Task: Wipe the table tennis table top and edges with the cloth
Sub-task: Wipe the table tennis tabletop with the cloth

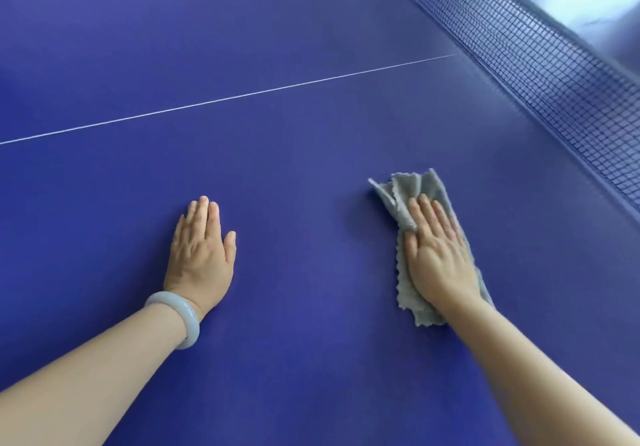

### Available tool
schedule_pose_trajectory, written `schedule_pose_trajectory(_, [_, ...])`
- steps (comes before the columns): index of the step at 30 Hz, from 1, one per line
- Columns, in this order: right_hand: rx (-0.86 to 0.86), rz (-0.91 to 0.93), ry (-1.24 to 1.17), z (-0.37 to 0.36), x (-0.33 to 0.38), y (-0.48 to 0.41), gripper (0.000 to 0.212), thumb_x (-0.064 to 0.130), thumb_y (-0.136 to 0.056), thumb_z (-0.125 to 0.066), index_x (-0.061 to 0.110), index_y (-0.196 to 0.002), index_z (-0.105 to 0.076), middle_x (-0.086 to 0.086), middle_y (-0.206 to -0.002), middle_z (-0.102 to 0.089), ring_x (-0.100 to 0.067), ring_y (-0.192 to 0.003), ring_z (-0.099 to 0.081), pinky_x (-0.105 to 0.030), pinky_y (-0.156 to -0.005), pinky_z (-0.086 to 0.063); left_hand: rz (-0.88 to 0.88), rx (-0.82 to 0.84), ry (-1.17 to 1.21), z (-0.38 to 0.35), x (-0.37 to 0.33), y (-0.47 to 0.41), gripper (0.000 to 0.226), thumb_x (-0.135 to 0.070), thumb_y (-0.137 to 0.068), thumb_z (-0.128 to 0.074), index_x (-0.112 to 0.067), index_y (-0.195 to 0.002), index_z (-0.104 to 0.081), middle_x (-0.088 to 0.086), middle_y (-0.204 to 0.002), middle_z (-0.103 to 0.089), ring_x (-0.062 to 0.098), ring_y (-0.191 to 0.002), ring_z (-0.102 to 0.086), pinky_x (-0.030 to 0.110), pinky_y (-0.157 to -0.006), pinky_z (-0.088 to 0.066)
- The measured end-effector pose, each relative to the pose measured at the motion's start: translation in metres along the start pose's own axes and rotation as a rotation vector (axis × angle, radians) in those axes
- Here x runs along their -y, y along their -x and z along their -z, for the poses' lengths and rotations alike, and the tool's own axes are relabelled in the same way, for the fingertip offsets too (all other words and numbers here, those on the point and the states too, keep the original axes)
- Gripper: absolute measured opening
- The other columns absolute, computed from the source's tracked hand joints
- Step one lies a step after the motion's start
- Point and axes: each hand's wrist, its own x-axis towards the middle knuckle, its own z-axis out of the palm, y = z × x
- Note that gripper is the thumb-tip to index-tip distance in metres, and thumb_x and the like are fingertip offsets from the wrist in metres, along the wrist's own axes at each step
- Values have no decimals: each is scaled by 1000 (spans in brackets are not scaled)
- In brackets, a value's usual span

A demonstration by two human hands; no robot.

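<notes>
Now the cloth is pressed to the table top by the flat, open right hand near the net, likely for full contact; support is taken through the flat, open left hand.

Right hand flat, pressing grey cloth onto blue table; left hand flat beside; net far right.

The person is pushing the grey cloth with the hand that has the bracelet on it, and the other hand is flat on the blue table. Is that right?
Not quite. In the head view, the bracelet is on the left hand, which lies flat on the blue table with nothing under it. It is the right hand, with no bracelet, that presses the grey cloth with straight fingers.
</notes>
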Motion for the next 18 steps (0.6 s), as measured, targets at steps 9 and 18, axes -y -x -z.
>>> schedule_pose_trajectory(9, [16,66,-40,-7,41,54,59,30,-104,-31,15,-159,-16,0,-166,-11,-14,-154,-2,-32,-124,2,-446,-27,0,-11,-111,-8,50,-14,-104,-40,-2,-152,-32,16,-160,-27,31,-150,-22,44,-124,-13])
schedule_pose_trajectory(18, [7,-302,-6,32,-116,-13,58,38,-105,-26,26,-160,-10,9,-166,-2,-5,-152,6,-29,-124,6,-353,44,-82,-43,-170,-55,64,-45,-99,-6,-24,-159,-2,2,-167,2,20,-153,3,44,-124,1])
